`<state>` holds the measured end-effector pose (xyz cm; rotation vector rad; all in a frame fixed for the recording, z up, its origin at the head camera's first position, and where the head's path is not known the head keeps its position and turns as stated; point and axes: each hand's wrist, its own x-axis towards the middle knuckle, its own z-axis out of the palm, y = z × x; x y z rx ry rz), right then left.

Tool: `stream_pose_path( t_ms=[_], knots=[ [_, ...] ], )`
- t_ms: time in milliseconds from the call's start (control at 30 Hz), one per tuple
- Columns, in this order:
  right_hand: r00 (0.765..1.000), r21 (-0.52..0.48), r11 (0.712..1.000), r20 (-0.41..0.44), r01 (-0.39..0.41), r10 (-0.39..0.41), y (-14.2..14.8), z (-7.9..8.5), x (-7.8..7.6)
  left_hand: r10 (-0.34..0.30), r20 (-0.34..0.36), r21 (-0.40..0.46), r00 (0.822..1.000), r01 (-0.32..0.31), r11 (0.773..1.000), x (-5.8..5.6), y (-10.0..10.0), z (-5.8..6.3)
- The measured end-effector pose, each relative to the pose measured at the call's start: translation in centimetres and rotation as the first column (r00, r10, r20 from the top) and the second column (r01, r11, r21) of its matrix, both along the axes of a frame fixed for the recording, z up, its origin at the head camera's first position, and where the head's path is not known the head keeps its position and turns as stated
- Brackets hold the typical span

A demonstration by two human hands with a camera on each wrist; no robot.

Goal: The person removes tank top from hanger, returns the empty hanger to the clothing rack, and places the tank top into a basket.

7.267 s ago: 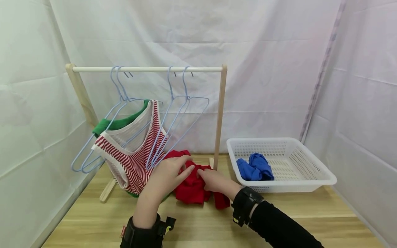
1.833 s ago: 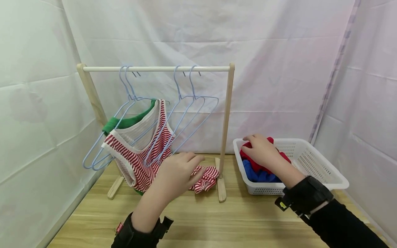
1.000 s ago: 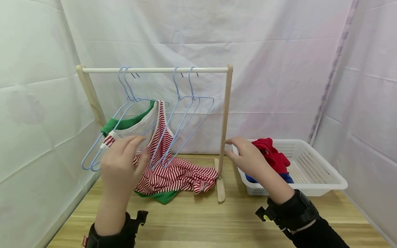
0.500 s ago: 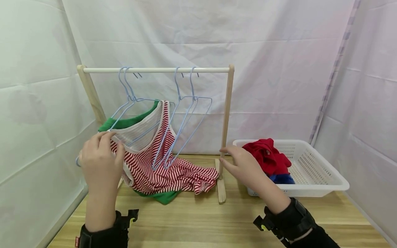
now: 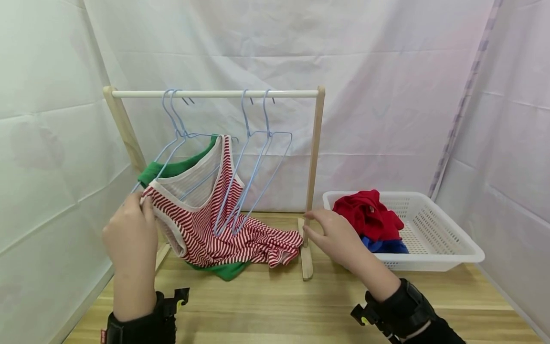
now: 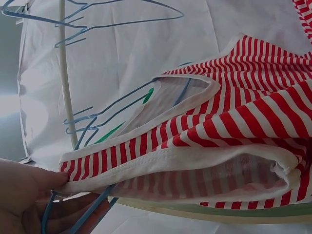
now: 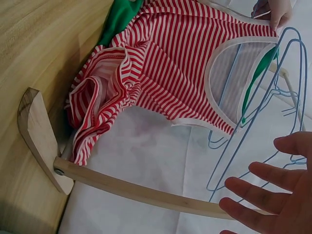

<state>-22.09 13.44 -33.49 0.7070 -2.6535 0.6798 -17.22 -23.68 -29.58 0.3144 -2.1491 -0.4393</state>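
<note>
A red-and-white striped tank top (image 5: 202,229) hangs on a light-blue hanger on the left part of the rack. My left hand (image 5: 132,241) pinches its left shoulder strap; in the left wrist view the thumb presses the white-trimmed strap (image 6: 112,161), with the hanger wire running past the fingers below. The lower part of the tank top lies bunched on the table. Just behind it hangs a green garment (image 5: 178,168). My right hand (image 5: 337,239) is beside the rack's right post, holding nothing, its fingers spread in the right wrist view.
A wooden rack with a white rail (image 5: 215,94) stands on the table (image 5: 266,306). Bare hangers hang right of the tank top. At the right, a white basket (image 5: 429,260) holds a red garment (image 5: 369,215) over a blue one (image 5: 384,245).
The red garment went from the table into the basket, and my right hand came back toward the rack. My left hand moved left and took hold of the tank top's strap.
</note>
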Motion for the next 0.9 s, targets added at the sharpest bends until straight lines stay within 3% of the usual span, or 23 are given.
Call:
stream_pose_path(
  t_ms=[133,367,700,900],
  knots=[
    [1.0,0.003,1.0,0.003,0.004,-0.004,-0.1,-0.1,0.1,0.031,0.004,-0.016,1.0,-0.031,0.999,-0.3,0.0,-0.2],
    [1.0,-0.007,1.0,-0.001,0.008,-0.008,-0.5,-0.1,0.1,0.065,-0.116,-0.015,0.991,-0.067,0.998,-1.3,0.5,-0.7],
    [1.0,-0.009,1.0,0.021,0.016,-0.015,-0.8,-0.1,0.2,0.035,-0.243,-0.022,0.969,-0.042,0.999,-2.1,0.7,-0.6],
    [0.999,-0.027,0.999,0.037,0.034,-0.033,-0.7,-0.2,0.0,0.01,-0.336,0.002,0.942,-0.01,1.0,-2.2,1.1,0.2]
  ],
)
